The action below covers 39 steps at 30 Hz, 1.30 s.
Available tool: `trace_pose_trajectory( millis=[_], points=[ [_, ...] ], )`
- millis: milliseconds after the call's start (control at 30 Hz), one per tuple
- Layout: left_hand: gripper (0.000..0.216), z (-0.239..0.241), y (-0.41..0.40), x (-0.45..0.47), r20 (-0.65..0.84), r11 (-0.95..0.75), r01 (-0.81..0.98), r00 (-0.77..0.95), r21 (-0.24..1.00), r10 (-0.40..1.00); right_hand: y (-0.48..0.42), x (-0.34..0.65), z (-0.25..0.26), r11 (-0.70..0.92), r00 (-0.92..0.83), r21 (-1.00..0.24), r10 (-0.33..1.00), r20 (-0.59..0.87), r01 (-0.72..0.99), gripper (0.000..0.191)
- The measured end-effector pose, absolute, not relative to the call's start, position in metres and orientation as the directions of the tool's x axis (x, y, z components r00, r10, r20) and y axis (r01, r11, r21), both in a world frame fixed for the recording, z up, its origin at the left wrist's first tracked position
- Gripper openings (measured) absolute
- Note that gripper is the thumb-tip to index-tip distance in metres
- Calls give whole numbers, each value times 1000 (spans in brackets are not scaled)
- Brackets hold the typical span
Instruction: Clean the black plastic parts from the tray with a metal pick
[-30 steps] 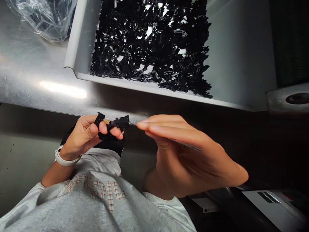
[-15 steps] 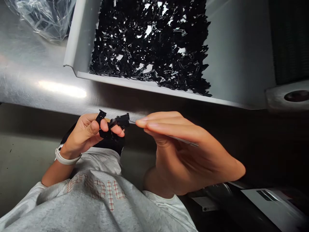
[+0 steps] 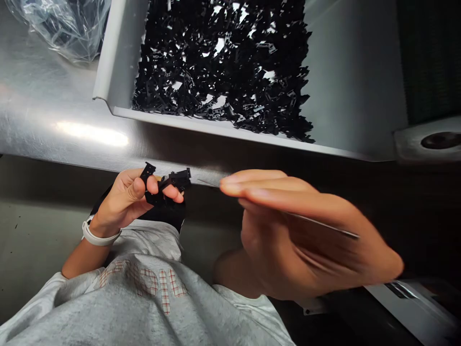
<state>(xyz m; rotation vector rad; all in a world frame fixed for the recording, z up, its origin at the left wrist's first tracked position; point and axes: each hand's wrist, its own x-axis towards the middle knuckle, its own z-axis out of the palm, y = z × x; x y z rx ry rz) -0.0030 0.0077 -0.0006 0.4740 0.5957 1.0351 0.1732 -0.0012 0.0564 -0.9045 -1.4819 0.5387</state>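
Observation:
Several small black plastic parts (image 3: 176, 179) are gripped between the fingers of my left hand (image 3: 126, 194), held out past the table's front edge. One part points toward the right and another sticks up by the thumb. My right hand (image 3: 298, 226) is closed in a pinch on a thin metal needle-like tool (image 3: 324, 225). The tool's fine tip shows beyond my fingertips, a short gap to the right of the black parts and not touching them. Its rear end lies across my palm.
A white tray (image 3: 345, 96) holding a heap of small black parts (image 3: 223, 72) stands on the metal table (image 3: 43, 110). A clear plastic bag (image 3: 72, 29) lies at the back left. At the right is a pale fixture with a round hole (image 3: 406, 144).
My right hand has moved to the right, drawing the needle-like tool's tip away from the black parts. My left hand stays almost where it was, still holding them.

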Motion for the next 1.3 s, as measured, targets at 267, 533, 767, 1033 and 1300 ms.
trace_pose_trajectory(
  millis=[267, 533, 767, 1033, 1300],
  points=[
    [31, -1, 5, -4, -128, 414, -683, 429, 602, 894, 6, 176, 35, 241, 89, -962, 963, 253, 128, 10],
    [33, -1, 4, -3, -142, 406, -676, 411, 615, 900, 11, 175, 30, 90, -176, -986, 982, 66, 137, 16],
    [32, 0, 5, -1, -134, 439, -682, 452, 586, 882, 12, 175, 27, 38, -159, -999, 987, 32, 35, 24],
    [25, 4, 4, 0, -332, 510, -721, 392, 468, 858, 4, 182, 20, 159, -141, -976, 980, 139, 147, 22],
    [16, 12, -3, 11, -344, 534, -778, 427, 331, 836, -6, 182, 39, 491, 112, -786, 818, 565, 375, 24]
  ],
)
